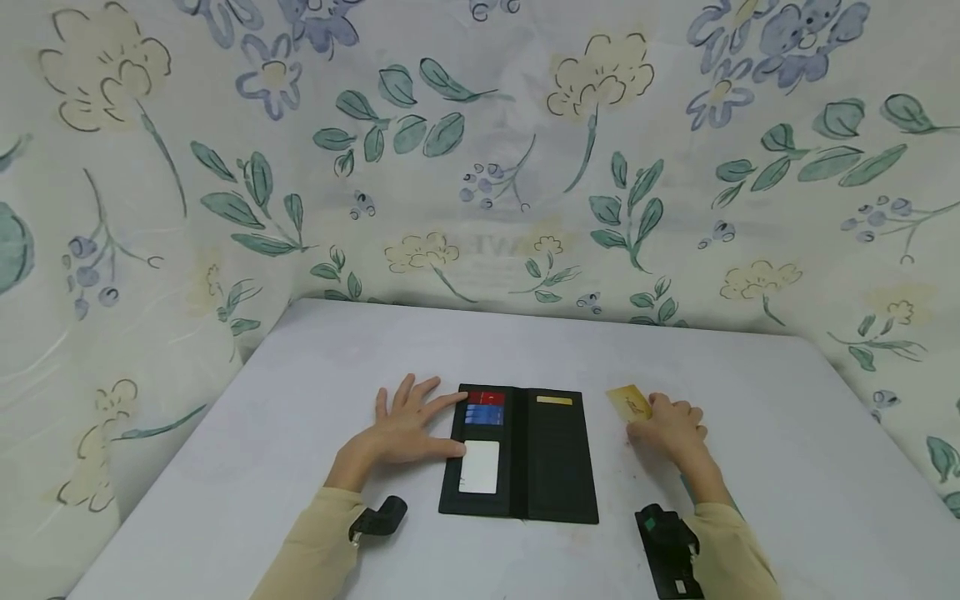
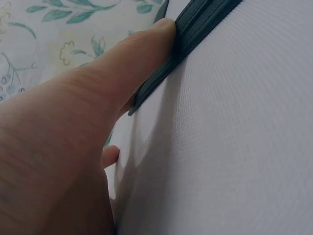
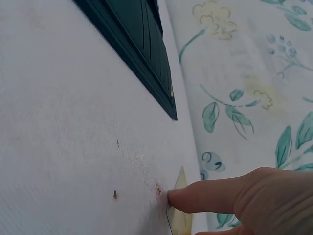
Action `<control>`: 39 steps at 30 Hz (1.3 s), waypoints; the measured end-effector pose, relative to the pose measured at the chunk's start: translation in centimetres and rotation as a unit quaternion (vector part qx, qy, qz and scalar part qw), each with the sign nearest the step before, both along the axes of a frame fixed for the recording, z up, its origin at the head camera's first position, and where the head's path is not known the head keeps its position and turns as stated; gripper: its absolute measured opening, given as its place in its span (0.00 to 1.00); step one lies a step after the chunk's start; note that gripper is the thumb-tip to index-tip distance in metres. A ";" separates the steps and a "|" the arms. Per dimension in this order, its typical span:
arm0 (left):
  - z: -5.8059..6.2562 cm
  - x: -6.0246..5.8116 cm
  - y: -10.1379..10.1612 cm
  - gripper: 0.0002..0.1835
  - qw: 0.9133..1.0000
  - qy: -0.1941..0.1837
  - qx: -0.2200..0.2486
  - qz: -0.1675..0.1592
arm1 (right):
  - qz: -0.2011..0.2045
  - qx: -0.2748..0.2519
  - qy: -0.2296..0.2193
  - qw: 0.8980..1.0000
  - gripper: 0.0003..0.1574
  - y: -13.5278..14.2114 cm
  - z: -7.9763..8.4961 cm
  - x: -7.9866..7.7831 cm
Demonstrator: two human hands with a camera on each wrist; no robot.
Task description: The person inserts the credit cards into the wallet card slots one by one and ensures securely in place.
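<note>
An open black card wallet [image 1: 558, 467] lies flat in the middle of the table in the head view. Its left side holds a red card [image 1: 486, 398], blue cards [image 1: 484, 415] and a white card [image 1: 478, 467]; a gold card [image 1: 554, 401] shows in a slot at the top right. My left hand [image 1: 405, 429] is spread, its thumb and index finger touching the wallet's left edge. To the right of the wallet, my right hand [image 1: 671, 429] pinches a yellow card [image 1: 628, 402] by its near side. The thumb [image 3: 195, 196] rests against that card in the right wrist view.
The white table [image 1: 360, 333] reaches back to a flower-patterned curtain [image 1: 510, 167]. A black wrist device [image 1: 381, 517] sits by the left cuff, and another wrist device [image 1: 667, 550] by the right. Small dark specks [image 3: 115, 195] mark the tabletop near the right hand.
</note>
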State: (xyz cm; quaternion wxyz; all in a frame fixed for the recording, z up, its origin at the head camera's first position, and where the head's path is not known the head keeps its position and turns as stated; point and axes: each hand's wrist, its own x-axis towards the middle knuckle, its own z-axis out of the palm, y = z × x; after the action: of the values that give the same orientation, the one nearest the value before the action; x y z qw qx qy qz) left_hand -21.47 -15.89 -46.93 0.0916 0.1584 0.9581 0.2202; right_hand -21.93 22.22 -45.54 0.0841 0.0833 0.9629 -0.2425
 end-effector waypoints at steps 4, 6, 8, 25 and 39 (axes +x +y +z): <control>0.0 -0.1 0.1 0.46 1.000 -0.001 -0.002 0.001 | -0.011 -0.005 -0.010 1.000 0.47 0.1 0.0 -0.1; 0.0 -0.1 0.1 0.46 1.000 -0.001 -0.003 0.001 | -0.015 -0.007 -0.014 1.000 0.47 0.2 0.0 -0.2; 0.1 0.0 0.1 0.46 1.000 -0.001 -0.001 0.001 | -0.019 -0.007 -0.015 1.000 0.47 0.3 -0.1 -0.3; 0.0 -0.1 0.2 0.46 1.000 0.003 0.001 0.000 | -0.018 -0.030 0.027 0.999 0.38 0.4 0.0 0.1; 0.1 0.0 0.2 0.46 1.000 -0.002 -0.003 0.004 | -0.027 -0.143 0.049 0.988 0.30 0.3 0.8 0.4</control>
State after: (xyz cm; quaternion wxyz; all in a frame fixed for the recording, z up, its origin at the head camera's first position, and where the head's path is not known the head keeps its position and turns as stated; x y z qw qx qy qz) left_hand -21.47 -15.69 -46.84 0.0927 0.1534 0.9594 0.2178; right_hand -21.55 22.56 -44.70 0.0414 0.0841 0.9189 -0.3832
